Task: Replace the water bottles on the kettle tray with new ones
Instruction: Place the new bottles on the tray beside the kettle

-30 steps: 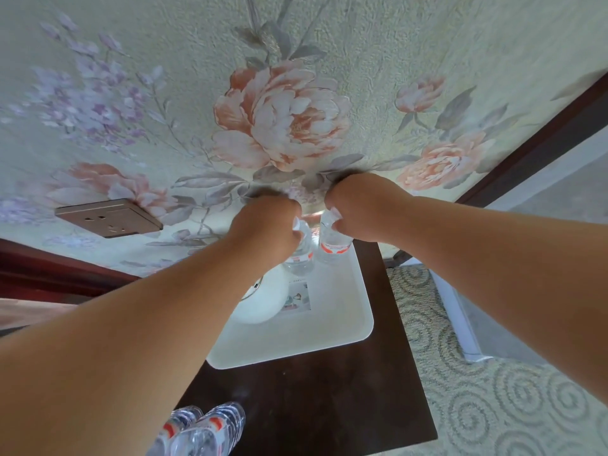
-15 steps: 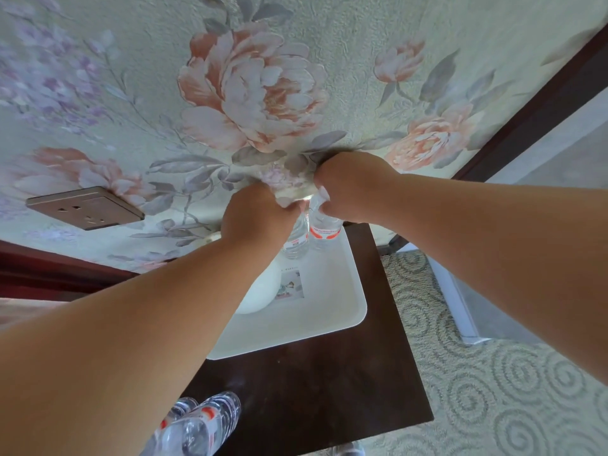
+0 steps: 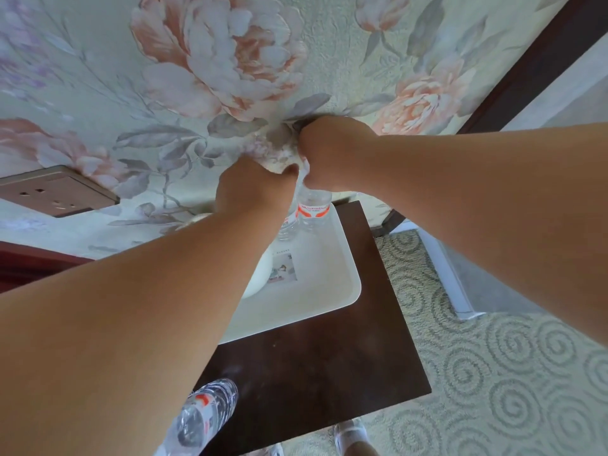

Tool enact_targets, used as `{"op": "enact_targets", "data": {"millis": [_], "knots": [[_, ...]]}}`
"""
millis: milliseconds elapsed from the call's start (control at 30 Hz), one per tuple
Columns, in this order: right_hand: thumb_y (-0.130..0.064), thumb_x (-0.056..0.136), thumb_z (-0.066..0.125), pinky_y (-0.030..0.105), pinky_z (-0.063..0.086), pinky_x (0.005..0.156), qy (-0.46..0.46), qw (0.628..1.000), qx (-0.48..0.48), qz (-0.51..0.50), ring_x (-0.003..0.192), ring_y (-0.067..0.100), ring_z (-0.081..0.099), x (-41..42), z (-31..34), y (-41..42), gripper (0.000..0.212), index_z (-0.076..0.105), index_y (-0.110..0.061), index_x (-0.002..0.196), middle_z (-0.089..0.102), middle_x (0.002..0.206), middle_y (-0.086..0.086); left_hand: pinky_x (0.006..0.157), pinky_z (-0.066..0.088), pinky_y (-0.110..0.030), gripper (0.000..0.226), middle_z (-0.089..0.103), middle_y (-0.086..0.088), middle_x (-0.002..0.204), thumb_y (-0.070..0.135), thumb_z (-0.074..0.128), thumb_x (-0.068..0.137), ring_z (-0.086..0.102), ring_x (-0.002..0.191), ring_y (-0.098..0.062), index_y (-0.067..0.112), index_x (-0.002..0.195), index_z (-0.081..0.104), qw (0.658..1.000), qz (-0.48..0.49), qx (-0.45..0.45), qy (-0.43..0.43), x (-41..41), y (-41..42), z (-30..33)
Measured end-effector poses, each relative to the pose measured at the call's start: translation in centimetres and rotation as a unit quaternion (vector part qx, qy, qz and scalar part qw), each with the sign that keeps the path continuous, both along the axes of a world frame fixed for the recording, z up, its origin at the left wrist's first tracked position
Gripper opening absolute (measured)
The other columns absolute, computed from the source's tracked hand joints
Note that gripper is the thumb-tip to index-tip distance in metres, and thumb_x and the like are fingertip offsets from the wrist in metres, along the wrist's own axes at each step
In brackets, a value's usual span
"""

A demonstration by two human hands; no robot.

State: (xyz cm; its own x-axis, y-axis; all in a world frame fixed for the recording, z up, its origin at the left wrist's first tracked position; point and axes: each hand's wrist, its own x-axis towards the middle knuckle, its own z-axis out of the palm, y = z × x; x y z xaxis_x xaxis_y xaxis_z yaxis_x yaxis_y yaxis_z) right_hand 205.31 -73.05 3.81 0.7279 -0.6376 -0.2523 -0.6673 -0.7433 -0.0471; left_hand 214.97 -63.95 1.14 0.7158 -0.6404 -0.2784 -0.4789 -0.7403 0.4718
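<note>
Head view, looking steeply down. The left hand (image 3: 253,189) and the right hand (image 3: 324,153) sit side by side at the far end of the white kettle tray (image 3: 332,278), each closed over the top of an upright water bottle: the left on the clear bottle (image 3: 285,229) largely hidden under it, the right on the red-labelled bottle (image 3: 313,210). A grip at the cap end probably lets both bottles be moved straight up or down past the white kettle (image 3: 258,274) just beside them; whether these are arriving or leaving cannot be told. Two more bottles (image 3: 200,419) lie on the near left, partly hidden by the forearm. The tray rests on a dark wooden table (image 3: 312,366) set against floral wallpaper (image 3: 214,60), with a bronze wall socket (image 3: 56,192) to the left and swirl-patterned carpet (image 3: 510,390) to the right.
</note>
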Motion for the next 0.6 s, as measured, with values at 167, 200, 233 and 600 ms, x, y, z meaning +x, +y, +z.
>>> {"op": "enact_targets", "data": {"millis": [167, 200, 233, 600], "knots": [[-0.015, 0.089, 0.069, 0.032, 0.047, 0.066, 0.000, 1.000, 0.001, 0.001, 0.085, 0.027, 0.060, -0.1, 0.1, 0.0, 0.010, 0.062, -0.014, 0.096, 0.051, 0.078, -0.002, 0.075, 0.046, -0.034, 0.024, 0.072, -0.019, 0.104, 0.025, 0.065, 0.088, 0.067, 0.103, -0.039, 0.003, 0.097, 0.068, 0.967, -0.229, 0.013, -0.113, 1.5, 0.6, 1.0], [-0.016, 0.089, 0.069, 0.032, 0.048, 0.066, 0.004, 1.000, 0.003, 0.002, 0.090, 0.028, 0.064, -0.1, 0.1, 0.0, 0.013, 0.067, -0.012, 0.101, 0.055, 0.083, 0.000, 0.075, 0.047, -0.032, 0.021, 0.072, -0.017, 0.103, 0.021, 0.066, 0.086, 0.067, 0.102, -0.037, 0.005, 0.099, 0.070, 0.958, -0.262, 0.019, -0.117, 2.2, 0.6, 1.2], [-0.017, 0.089, 0.070, 0.032, 0.050, 0.067, 0.007, 1.000, 0.005, -0.001, 0.095, 0.029, 0.067, -0.1, 0.1, 0.0, 0.018, 0.070, -0.011, 0.107, 0.058, 0.089, 0.001, 0.076, 0.049, -0.031, 0.022, 0.071, -0.016, 0.105, 0.018, 0.067, 0.085, 0.067, 0.103, -0.035, 0.008, 0.104, 0.073, 0.947, -0.296, 0.033, -0.122, 2.8, 0.5, 1.4], [-0.017, 0.090, 0.070, 0.041, 0.060, 0.086, 0.012, 1.000, 0.019, -0.008, 0.107, 0.030, 0.067, -0.4, -0.2, -0.1, 0.031, 0.071, -0.010, 0.120, 0.069, 0.118, 0.008, 0.075, 0.044, -0.035, 0.033, 0.071, -0.015, 0.110, 0.034, 0.064, 0.097, 0.066, 0.108, -0.036, 0.008, 0.116, 0.065, 0.936, -0.299, 0.043, -0.179, 2.2, 2.4, 0.8]]}}
